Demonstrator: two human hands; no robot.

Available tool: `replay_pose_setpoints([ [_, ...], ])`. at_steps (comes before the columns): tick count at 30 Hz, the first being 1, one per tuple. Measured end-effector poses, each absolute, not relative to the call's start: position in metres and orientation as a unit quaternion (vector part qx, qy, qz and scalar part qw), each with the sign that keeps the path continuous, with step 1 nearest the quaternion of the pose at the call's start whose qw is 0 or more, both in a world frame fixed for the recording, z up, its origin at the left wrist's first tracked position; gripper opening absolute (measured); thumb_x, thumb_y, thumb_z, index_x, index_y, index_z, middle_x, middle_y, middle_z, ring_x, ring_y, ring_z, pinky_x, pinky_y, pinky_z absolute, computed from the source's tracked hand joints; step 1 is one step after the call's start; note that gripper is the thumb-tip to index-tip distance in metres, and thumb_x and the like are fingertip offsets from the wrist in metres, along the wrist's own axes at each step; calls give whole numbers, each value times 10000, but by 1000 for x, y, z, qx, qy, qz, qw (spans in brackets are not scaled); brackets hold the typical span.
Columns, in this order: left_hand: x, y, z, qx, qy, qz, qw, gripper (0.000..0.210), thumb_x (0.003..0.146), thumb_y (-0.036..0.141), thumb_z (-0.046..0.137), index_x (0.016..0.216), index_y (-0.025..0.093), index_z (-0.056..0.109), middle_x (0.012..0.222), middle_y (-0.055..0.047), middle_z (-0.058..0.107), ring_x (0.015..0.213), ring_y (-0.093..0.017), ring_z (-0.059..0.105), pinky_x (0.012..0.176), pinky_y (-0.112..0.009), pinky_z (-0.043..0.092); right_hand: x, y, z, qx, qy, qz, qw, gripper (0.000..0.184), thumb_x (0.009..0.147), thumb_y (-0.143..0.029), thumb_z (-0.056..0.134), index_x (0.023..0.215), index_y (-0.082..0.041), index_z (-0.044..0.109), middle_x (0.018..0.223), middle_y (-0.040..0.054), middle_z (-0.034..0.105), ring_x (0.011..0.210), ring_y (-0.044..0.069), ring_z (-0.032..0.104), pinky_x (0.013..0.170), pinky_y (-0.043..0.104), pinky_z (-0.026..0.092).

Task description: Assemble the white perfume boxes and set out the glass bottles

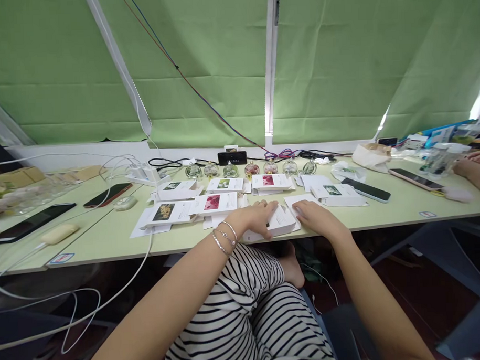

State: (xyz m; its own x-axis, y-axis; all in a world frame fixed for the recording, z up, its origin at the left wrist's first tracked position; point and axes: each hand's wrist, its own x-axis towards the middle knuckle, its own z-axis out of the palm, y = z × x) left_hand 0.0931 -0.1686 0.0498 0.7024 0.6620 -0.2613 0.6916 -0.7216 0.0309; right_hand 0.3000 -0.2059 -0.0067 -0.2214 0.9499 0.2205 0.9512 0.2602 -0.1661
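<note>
A flat white paper box (pixel 284 219) lies at the table's front edge. My left hand (pixel 260 217), with bracelets at the wrist, grips the box's left end, thumb on the near side and fingers over the top. At the right end, my right hand (pixel 315 216) has its fingers stretched out, touching the white flap or paper (pixel 301 198) there. The fingers partly hide the box's printed face. Close by lie similar boxes with flower pictures: one with pink flowers (pixel 225 203), one with yellow ones (pixel 168 213) and one with a dark green picture (pixel 337 194).
Several round glass bottles (pixel 230 170) stand in a row behind the boxes, before a phone showing a clock (pixel 232 158). Other phones (pixel 366 190) lie on both sides. A white cable (pixel 146 254) hangs over the front edge. Another person's hand (pixel 473 165) is at far right.
</note>
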Motion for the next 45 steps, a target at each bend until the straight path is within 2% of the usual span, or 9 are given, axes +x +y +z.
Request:
replay_pose_setpoints([
  [4, 96, -170, 46, 922, 359, -122, 83, 1048, 560, 495, 684, 1396, 224, 113, 1374, -149, 345, 1235, -302, 371, 960, -397, 371, 300, -198, -11, -601, -780, -28, 173, 332, 809, -113, 433, 1120, -143, 545, 1199, 130, 565, 1121, 250, 513, 937, 414, 409],
  [9, 97, -170, 46, 918, 368, -118, 91, 1029, 561, 476, 692, 1390, 217, 141, 1372, -150, 354, 1233, -311, 377, 958, -399, 371, 302, -208, 3, -539, -802, 55, 251, 353, 873, -294, 408, 1199, -197, 503, 1251, 81, 546, 1176, 220, 484, 992, 415, 382],
  [12, 96, -168, 47, 921, 361, -113, 94, 1050, 552, 483, 693, 1394, 199, 134, 1371, -155, 349, 1241, -305, 365, 961, -391, 373, 305, -217, 9, -515, -819, 143, 211, 524, 810, -391, 516, 1297, -227, 414, 1350, 79, 464, 1235, 234, 435, 1013, 425, 364],
  [16, 94, -166, 47, 928, 343, -113, 95, 1044, 551, 493, 692, 1391, 202, 145, 1353, -140, 368, 1236, -292, 367, 970, -382, 365, 305, -219, 9, -521, -818, 175, 173, 761, 711, -300, 620, 1382, -183, 280, 1431, 108, 344, 1294, 245, 354, 1047, 420, 320],
  [18, 94, -167, 47, 928, 341, -113, 98, 1026, 567, 531, 673, 1390, 204, 155, 1352, -144, 367, 1224, -305, 380, 961, -398, 369, 303, -218, 8, -523, -817, 165, 180, 745, 699, -236, 613, 1373, -187, 299, 1416, 110, 367, 1271, 249, 382, 1031, 430, 333],
  [23, 95, -169, 48, 928, 338, -100, 117, 999, 592, 634, 613, 1387, 221, 170, 1291, -148, 419, 1148, -315, 455, 916, -411, 399, 296, -215, 7, -504, -826, 155, 201, 643, 712, -138, 540, 1327, -236, 382, 1231, 57, 558, 1144, 237, 478, 950, 428, 396],
  [31, 98, -167, 45, 932, 334, -95, 109, 964, 590, 632, 612, 1360, 192, 234, 1267, -150, 446, 1134, -315, 467, 914, -385, 386, 304, -217, 3, -520, -804, 200, 209, 740, 639, -153, 640, 1328, -233, 382, 1144, 86, 521, 832, 173, 584, 795, 359, 497],
  [35, 98, -168, 45, 933, 332, -93, 104, 960, 583, 647, 607, 1353, 202, 245, 1251, -143, 458, 1113, -318, 481, 885, -384, 400, 303, -217, 6, -523, -794, 207, 233, 669, 651, -135, 632, 1281, -222, 426, 1141, 74, 528, 865, 165, 577, 842, 368, 482],
  [45, 98, -167, 46, 932, 334, -97, 103, 936, 574, 619, 629, 1338, 207, 278, 1201, -119, 499, 1074, -299, 508, 864, -354, 406, 308, -216, 8, -461, -795, 283, 274, 641, 706, -232, 606, 1307, -261, 383, 1240, 80, 491, 978, 179, 560, 866, 393, 486],
])
